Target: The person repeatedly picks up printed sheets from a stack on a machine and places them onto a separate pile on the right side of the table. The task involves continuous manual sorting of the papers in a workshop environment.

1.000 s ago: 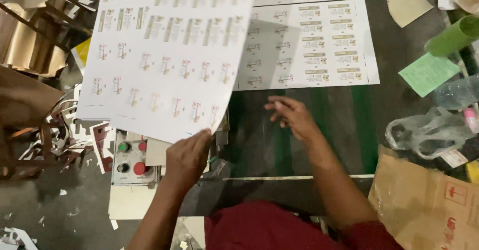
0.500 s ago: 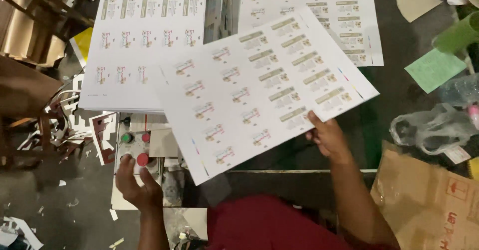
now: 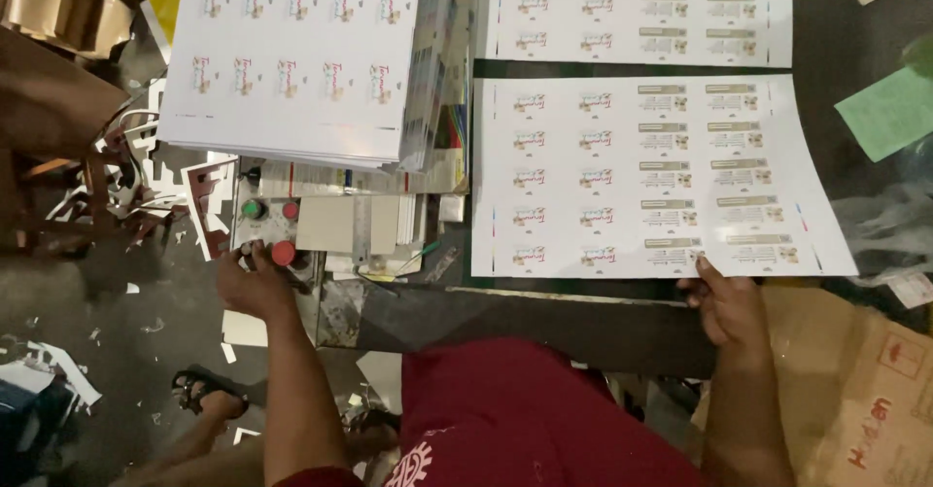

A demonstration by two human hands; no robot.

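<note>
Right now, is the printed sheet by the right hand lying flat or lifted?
Flat: the printed sheet lies spread on the table, and the right hand holds its near edge.

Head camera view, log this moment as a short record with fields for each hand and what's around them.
left hand: left hand at the control panel, fingers by the red button
right hand: right hand holds the near edge of the printed sheet
sheet position: flat on the dark bed, another sheet beyond it
stack: pile of printed sheets above the panel
other button: green button
</note>
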